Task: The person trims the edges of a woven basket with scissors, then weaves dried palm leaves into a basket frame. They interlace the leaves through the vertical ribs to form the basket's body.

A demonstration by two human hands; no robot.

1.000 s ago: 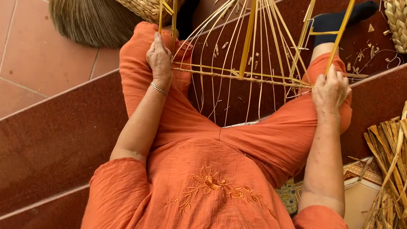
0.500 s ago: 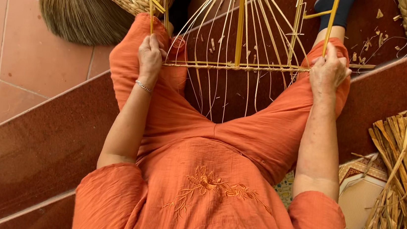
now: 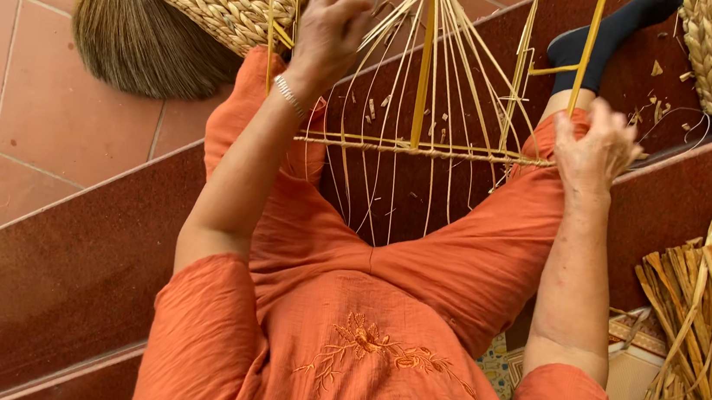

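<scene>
Both arms stretched forward, hands apart

Left hand (image 3: pixel 331 28) is raised higher, fingers curled closed, a bracelet at its wrist; right hand (image 3: pixel 594 149) sits lower, fingers loosely bent.

Dark red stone steps (image 3: pixel 44 274) above a tiled floor (image 3: pixel 4 62)

A broom head (image 3: pixel 140 44) lies on the tiles; dried straw strips (image 3: pixel 699 346) and small scraps (image 3: pixel 657 103) rest on the steps.

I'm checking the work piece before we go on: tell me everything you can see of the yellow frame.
The frame is a cage of thin yellow rods, seemingly metal: upright bars, a top rail and a horizontal bar across the middle. Pale thin strands fan out from the top centre down past that bar. It stands tilted over the person's knees, above a dark red step. The left hand grips near its upper left corner; the right hand rests at the horizontal bar's right end.
</scene>
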